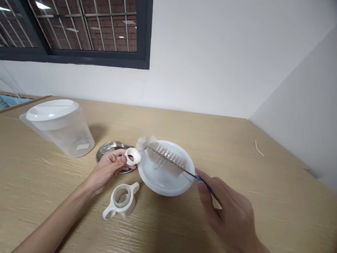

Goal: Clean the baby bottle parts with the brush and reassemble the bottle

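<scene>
Between its thumb and fingers, my left hand (112, 166) holds a small white ring (133, 156) at the left rim of a white bowl (166, 190). My right hand (226, 209) is closed on the blue handle of a bottle brush (167, 158). The brush's pale bristles lie slantwise over the bowl, and its fluffy tip is just above the ring. Under and behind my left hand is a shiny metal tray (102, 150), partly hidden. A white two-handled ring piece (122, 200) rests on the table below my left hand.
A translucent lidded pitcher (66, 132) stands at the left of the wooden table (212, 139). A thin pale strip (258, 148) lies at the right. White walls and a barred window (92, 20) are behind.
</scene>
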`<state>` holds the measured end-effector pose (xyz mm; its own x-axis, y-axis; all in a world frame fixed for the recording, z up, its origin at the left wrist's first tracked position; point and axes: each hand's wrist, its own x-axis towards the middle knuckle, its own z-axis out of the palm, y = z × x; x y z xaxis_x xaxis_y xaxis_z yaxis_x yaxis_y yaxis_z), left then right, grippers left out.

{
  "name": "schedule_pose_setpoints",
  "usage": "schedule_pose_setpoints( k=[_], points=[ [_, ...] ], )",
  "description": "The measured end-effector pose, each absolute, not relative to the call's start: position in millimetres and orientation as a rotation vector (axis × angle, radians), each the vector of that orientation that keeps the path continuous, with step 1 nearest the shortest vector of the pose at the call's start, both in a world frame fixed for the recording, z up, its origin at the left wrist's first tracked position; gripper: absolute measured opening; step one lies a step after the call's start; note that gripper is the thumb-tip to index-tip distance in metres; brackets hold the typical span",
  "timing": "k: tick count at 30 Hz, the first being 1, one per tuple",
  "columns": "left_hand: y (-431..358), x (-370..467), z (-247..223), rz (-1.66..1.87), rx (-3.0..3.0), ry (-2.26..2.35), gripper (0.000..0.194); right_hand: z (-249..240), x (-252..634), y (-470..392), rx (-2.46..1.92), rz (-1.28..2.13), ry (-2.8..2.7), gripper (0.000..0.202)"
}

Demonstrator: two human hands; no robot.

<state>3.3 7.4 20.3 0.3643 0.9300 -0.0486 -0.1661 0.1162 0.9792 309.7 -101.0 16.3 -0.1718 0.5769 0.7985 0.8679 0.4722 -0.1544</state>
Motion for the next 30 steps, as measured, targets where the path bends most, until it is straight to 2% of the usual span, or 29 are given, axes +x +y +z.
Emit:
schedule_pose_setpoints(
  k=[7, 18, 25, 30],
  points=[
    [7, 2, 20, 0.945, 1.224, 0.871, 0.044, 13, 301, -99, -1.137, -0.393, -1.985, 0.039],
    [9, 2, 21, 1.017, 1.154, 0.907, 0.040, 15, 314, -100, -1.273, -0.431, -1.860, 0.025],
    [5, 5, 23, 0.927, 1.170, 0.842, 0.048, 14, 305, -101, -1.173, -0.375, -1.948, 0.031],
    [5, 6, 24, 0.902, 1.192, 0.830, 0.044, 11, 307, -98, -1.217, -0.428, -1.935, 0.031]
  ],
)
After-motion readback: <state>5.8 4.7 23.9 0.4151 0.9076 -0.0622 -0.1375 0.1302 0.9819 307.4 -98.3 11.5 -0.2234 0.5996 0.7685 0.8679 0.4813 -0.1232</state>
